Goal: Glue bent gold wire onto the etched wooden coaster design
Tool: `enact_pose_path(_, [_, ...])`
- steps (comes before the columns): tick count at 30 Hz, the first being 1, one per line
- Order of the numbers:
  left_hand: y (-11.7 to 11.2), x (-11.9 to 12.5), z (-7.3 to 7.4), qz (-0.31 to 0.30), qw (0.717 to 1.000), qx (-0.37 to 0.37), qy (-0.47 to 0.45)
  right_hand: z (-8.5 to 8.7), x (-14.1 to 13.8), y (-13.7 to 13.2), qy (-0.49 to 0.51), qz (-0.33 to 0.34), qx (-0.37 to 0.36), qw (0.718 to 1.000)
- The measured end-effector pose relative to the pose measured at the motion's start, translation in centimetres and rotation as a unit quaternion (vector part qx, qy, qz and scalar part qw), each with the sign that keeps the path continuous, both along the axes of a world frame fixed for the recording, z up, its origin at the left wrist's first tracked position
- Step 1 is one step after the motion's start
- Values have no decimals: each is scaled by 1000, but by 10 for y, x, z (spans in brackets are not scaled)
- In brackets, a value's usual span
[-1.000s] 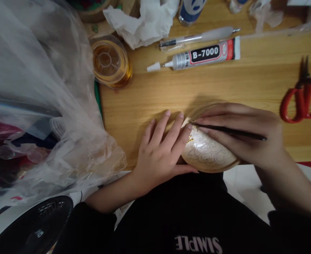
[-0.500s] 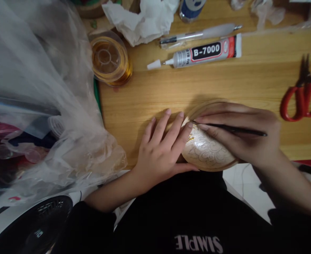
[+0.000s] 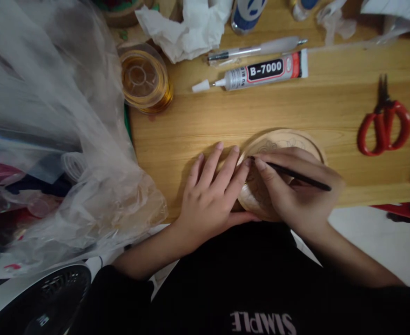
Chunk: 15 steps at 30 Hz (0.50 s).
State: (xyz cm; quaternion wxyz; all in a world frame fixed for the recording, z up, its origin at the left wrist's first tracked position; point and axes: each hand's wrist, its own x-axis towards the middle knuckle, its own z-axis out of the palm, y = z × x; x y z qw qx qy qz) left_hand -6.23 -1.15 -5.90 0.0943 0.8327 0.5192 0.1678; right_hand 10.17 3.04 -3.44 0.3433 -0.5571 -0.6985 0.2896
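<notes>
Along the near edge of the yellow-brown, wood-grained surface [image 3: 191,118]: a round, pale, wood-like disc with a raised rim and grey pencil-like line drawing [image 3: 278,140], partly under both hands. Whether it overhangs that edge cannot be told.

Left hand [image 3: 208,202]: palm down, fingers spread; index fingertip on the disc's left side, thumb along its near rim. Right hand [image 3: 297,200]: thumb and fingers pinching a thin, dark, straight stick tool [image 3: 299,176], tip just beside the left index fingertip. Tip shape too small to read.

Handling (judged): disc light and stiff, likely to slide or turn if pushed sideways; best held by the rim, off the drawn face. A pale sheen near its left side suggests a smoother, slicker patch. Stick tool light and rigid, could roll in the fingers; grip low, near the tip.

Materials, toward the far edge: clear plastic spool of glossy gold wire [image 3: 163,88]; silver, black and red glue tube [image 3: 265,72], smooth, white nozzle; crumpled white tissue [image 3: 191,35], soft. Near the right edge: red-handled, dark-bladed snips [image 3: 380,129], rounded loops.
</notes>
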Motion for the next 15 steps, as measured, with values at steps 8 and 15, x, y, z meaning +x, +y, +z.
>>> enact_pose_path(8, [-1, 0, 1, 4, 1000, 2, 0, -5, -3, -6, -3, -38, 19, 999])
enact_pose_path(15, [-1, 0, 0, -1, 1000, -9, -2, 4, 7, -7, -3, -32, -8, 999])
